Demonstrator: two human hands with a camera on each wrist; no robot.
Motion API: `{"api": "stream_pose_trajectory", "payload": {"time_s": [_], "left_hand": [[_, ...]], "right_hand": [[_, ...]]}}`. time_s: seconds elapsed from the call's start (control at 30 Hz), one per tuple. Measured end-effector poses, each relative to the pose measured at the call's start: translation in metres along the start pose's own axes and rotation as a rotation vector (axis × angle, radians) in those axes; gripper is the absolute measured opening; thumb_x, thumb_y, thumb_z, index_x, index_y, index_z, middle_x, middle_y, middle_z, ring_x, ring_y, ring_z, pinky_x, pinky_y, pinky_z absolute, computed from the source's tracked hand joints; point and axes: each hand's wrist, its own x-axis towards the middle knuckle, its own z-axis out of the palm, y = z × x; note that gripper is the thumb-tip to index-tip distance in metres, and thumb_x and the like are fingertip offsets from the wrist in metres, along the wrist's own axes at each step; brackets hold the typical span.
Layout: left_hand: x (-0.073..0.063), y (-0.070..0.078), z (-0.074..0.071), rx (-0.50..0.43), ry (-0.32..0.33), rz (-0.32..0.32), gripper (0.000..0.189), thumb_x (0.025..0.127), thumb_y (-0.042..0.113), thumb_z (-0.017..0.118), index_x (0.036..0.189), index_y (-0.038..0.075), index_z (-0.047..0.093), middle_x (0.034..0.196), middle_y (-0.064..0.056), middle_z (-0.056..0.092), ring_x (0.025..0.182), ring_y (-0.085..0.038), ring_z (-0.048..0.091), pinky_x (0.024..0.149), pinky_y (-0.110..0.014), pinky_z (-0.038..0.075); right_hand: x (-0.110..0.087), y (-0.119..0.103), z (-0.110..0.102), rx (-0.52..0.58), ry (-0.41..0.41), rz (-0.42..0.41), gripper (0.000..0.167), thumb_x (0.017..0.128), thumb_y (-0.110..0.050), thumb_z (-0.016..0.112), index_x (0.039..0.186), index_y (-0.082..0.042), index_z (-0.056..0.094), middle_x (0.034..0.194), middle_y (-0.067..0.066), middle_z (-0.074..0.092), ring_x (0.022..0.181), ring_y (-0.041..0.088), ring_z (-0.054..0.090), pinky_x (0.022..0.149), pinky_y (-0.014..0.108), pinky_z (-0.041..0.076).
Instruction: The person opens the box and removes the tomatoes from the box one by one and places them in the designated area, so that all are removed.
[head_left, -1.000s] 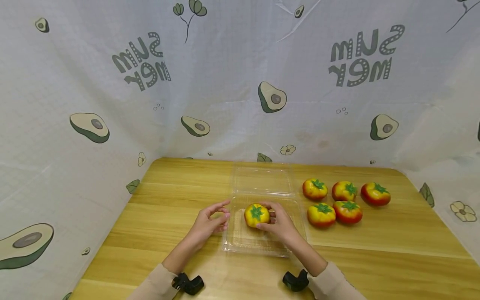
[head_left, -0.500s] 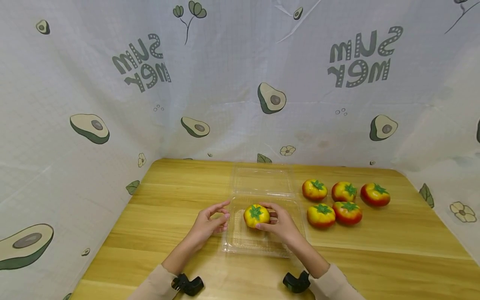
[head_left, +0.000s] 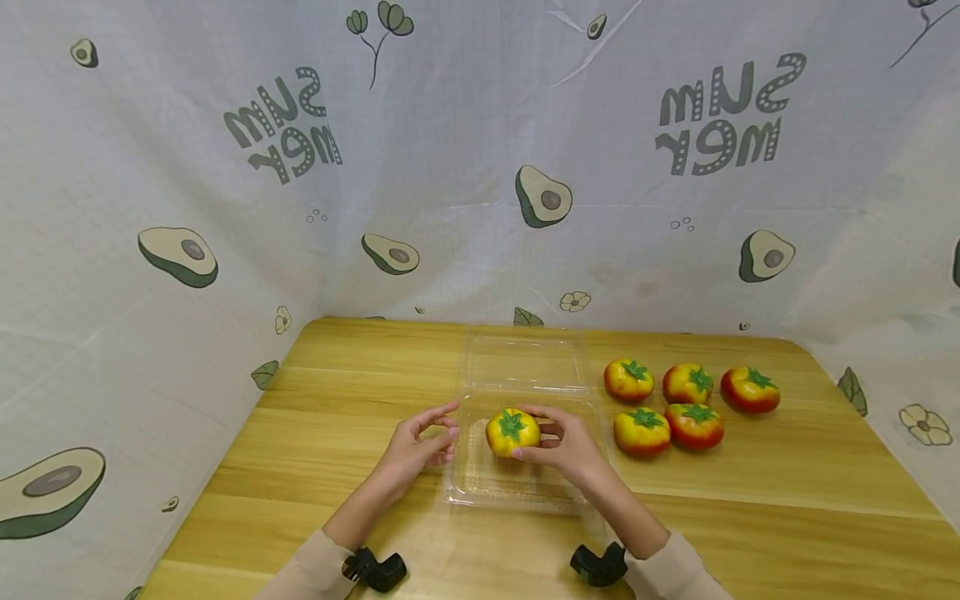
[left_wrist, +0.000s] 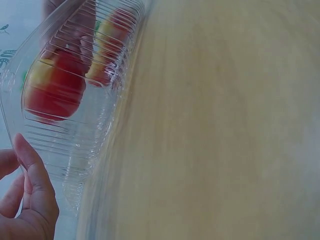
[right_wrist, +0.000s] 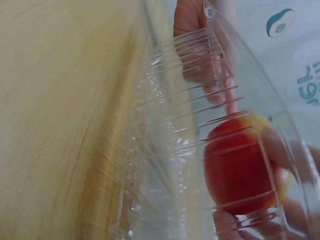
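A clear plastic clamshell box [head_left: 517, 502] lies with its lid [head_left: 525, 360] folded back. Over its base, my right hand [head_left: 566, 446] holds a yellow-and-red artificial persimmon [head_left: 512, 431] with a green leafy top, thumb at the near side and index finger at the far side. The persimmon [right_wrist: 237, 167] shows red through the ribbed box wall in the right wrist view. My left hand [head_left: 416, 446] is at the box's left edge, index finger and thumb apart. In the left wrist view, the left thumb [left_wrist: 32, 160] overlaps the rim.
Several more artificial persimmons [head_left: 642, 431] stand in two rows on the wooden table [head_left: 750, 533], right of the box. A pale curtain [head_left: 465, 150] printed with avocados hangs behind and along the sides. Black wrist-worn devices [head_left: 600, 565] sit near the sleeves.
The persimmon has shifted very slightly left, while the right wrist and sleeve have moved a little to the right. My left hand, the box and the other persimmons stay where they were.
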Motion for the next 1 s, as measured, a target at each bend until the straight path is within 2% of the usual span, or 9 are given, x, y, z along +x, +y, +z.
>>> {"api": "stream_pose_trajectory", "payload": {"time_s": [0.4,0.53,0.8,1.0], "left_hand": [[0.000,0.000,0.001,-0.003,0.001,0.003,0.048,0.097,0.005,0.066,0.142,0.001,0.052,0.111,-0.010,0.054,0.071,-0.012,0.060,0.065,-0.022,0.057],[-0.001,0.001,0.000,-0.003,-0.004,0.005,0.048,0.097,0.005,0.066,0.143,0.001,0.052,0.110,-0.009,0.053,0.070,-0.011,0.060,0.065,-0.022,0.057],[-0.002,0.000,-0.001,-0.001,-0.013,0.007,0.049,0.097,0.006,0.065,0.143,0.002,0.052,0.112,-0.010,0.053,0.072,-0.011,0.060,0.067,-0.022,0.057],[0.000,-0.001,-0.001,-0.002,-0.008,0.006,0.048,0.097,0.005,0.065,0.143,0.003,0.052,0.111,-0.010,0.054,0.071,-0.011,0.060,0.066,-0.022,0.057]], "right_hand": [[-0.006,-0.005,-0.011,0.001,-0.035,-0.035,0.060,0.081,-0.006,0.084,0.134,0.007,0.058,0.131,0.026,0.058,0.101,0.031,0.064,0.084,0.033,0.058],[-0.006,-0.004,-0.016,-0.024,-0.027,-0.036,0.059,0.081,-0.008,0.084,0.133,0.006,0.059,0.130,0.024,0.059,0.104,0.031,0.064,0.086,0.032,0.057],[-0.012,-0.003,-0.026,-0.003,-0.030,-0.031,0.063,0.080,-0.011,0.085,0.135,0.004,0.058,0.131,0.025,0.058,0.102,0.030,0.066,0.083,0.031,0.058],[-0.017,0.000,-0.032,0.002,-0.030,-0.031,0.062,0.081,-0.012,0.084,0.136,0.001,0.059,0.135,0.023,0.057,0.105,0.030,0.064,0.085,0.028,0.057]]}}
